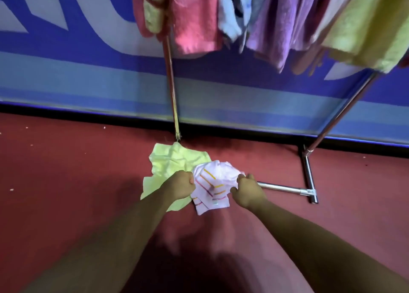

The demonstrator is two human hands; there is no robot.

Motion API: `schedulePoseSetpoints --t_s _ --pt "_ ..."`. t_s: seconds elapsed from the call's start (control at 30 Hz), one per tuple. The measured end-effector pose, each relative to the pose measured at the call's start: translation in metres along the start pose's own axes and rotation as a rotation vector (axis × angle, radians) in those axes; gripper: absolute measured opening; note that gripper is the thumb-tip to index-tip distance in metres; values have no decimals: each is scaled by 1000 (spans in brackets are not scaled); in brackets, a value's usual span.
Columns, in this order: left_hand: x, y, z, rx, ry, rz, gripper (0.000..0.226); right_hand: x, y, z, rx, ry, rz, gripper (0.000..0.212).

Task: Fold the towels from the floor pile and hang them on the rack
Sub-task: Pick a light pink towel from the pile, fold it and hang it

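Observation:
A crumpled pale pink towel with orange and red stripes (212,184) lies on the red carpet in the middle of the view. My left hand (182,183) grips its left edge with curled fingers. My right hand (246,189) pinches its right edge. Under and to the left of it lies a light yellow towel (170,160), spread loosely on the floor. The metal rack (171,80) stands behind, and several folded towels hang from its top: pink (194,18), white patterned (232,11), purple (278,24) and yellow-green (365,27).
The rack's chrome floor bar (285,188) runs right from my right hand to a foot piece (309,175). A slanted chrome leg (340,113) rises at the right. A blue and white banner wall (88,71) stands behind the rack. Red carpet (66,182) covers the floor.

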State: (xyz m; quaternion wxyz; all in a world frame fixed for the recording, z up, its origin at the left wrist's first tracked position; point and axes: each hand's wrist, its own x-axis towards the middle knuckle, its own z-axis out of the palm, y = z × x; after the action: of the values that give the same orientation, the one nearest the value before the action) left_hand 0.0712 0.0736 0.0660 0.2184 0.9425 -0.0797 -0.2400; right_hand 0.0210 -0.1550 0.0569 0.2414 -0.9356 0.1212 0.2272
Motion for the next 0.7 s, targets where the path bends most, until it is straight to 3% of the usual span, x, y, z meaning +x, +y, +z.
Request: schedulePoseSetpoints --t_s 0.3,0.37,0.47,0.53,0.6,0.7 --pt "57 -43 106 50 -128 -12 20 51 36 94 -9 -131 56 41" --pt "63 -51 125 45 -122 -20 37 61 38 107 -2 -131 44 45" --pt "70 -61 149 107 -183 -27 77 77 45 122 30 -146 -2 69" --pt "74 -70 162 157 -232 -25 86 84 49 132 87 -199 -42 83" --pt "80 -78 170 171 -224 18 82 90 53 143 105 -263 -78 83" --pt "82 -86 179 225 -263 46 47 92 57 158 58 -281 -99 71"
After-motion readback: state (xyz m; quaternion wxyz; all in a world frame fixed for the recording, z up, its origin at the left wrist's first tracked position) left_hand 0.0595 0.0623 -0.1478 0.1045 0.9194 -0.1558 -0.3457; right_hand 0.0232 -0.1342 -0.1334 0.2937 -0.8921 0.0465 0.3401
